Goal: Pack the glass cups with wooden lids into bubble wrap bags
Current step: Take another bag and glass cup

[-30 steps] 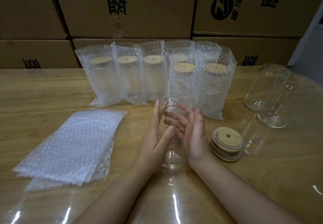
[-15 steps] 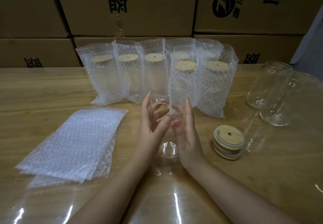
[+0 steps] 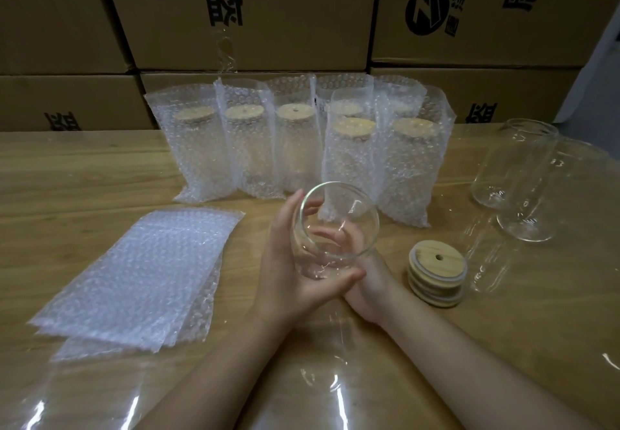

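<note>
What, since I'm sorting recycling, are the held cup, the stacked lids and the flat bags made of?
The held cup: apparently clear glass, glossy; see-through with bright glints. The stacked lids: pale wood, matte, faint grain; whitish rims may be silicone. The flat bags: translucent plastic bubble wrap, rows of air cells.

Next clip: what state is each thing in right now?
Cup, lidless, tilted, held in both hands.
Left hand, grips cup.
Right hand, under cup; fingers unclear.
Lids, stacked, loose.
Bags, flat, empty, stacked.
Packed cups, lidded, bagged, upright.
Spare cups, lidless, unbagged, standing.
</note>
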Demonstrator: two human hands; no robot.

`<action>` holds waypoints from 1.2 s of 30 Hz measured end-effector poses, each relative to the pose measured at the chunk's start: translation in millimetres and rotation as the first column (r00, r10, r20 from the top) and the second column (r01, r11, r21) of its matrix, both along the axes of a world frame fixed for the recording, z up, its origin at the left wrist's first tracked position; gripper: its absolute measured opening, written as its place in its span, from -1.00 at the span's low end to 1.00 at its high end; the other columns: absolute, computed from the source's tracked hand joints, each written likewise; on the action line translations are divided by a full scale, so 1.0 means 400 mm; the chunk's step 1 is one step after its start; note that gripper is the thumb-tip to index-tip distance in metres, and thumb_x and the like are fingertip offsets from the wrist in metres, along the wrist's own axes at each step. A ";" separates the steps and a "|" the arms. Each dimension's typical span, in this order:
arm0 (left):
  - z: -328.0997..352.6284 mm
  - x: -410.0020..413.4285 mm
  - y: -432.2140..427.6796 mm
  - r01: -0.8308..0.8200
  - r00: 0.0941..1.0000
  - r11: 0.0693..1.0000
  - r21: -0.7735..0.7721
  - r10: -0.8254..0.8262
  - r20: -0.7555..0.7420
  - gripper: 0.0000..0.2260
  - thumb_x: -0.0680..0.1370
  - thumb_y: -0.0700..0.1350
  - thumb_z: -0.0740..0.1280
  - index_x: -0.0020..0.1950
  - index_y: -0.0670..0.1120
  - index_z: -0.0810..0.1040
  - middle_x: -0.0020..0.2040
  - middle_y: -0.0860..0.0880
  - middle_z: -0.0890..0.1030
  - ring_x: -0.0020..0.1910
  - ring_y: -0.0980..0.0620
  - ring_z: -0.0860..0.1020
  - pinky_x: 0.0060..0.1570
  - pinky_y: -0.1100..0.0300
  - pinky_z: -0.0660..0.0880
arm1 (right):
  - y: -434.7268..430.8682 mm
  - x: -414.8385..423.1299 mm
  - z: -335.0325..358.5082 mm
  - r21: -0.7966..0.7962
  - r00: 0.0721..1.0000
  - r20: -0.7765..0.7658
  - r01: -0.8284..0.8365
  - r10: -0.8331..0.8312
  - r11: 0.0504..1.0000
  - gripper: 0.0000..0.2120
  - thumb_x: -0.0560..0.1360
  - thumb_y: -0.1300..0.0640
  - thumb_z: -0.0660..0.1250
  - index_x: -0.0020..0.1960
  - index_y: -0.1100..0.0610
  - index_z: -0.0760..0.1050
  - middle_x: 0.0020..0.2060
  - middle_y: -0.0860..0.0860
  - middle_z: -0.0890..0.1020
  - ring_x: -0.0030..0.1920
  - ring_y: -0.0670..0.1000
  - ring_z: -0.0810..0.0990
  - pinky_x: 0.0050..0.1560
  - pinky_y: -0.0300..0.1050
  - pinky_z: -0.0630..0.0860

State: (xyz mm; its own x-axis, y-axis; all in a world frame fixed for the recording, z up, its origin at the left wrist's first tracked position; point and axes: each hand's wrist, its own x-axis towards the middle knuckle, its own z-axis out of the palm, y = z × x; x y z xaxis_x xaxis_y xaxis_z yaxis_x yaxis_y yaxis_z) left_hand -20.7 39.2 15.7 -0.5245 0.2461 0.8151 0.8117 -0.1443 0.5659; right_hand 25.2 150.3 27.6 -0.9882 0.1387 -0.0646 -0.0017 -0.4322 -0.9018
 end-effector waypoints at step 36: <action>-0.028 -0.035 -0.004 0.048 0.917 0.995 -0.085 -0.010 0.399 -0.18 0.25 0.34 0.49 0.41 0.25 0.19 0.17 0.02 0.56 0.12 0.07 0.59 0.14 0.07 0.51 | 0.168 0.126 0.234 0.892 0.983 -0.142 0.178 -0.116 0.415 -0.38 0.21 -0.21 0.48 0.22 -0.28 0.34 0.12 -0.21 0.53 0.04 -0.09 0.61 -0.01 -0.19 0.58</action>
State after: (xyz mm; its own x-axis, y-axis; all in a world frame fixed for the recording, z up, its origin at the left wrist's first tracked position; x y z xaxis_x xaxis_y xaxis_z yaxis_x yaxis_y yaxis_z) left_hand -34.9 37.6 4.3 -0.7924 0.3291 0.5136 0.5127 -0.0967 0.8531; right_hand 75.5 217.7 121.1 -0.9437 0.2308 0.2368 -0.0384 0.6347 -0.7718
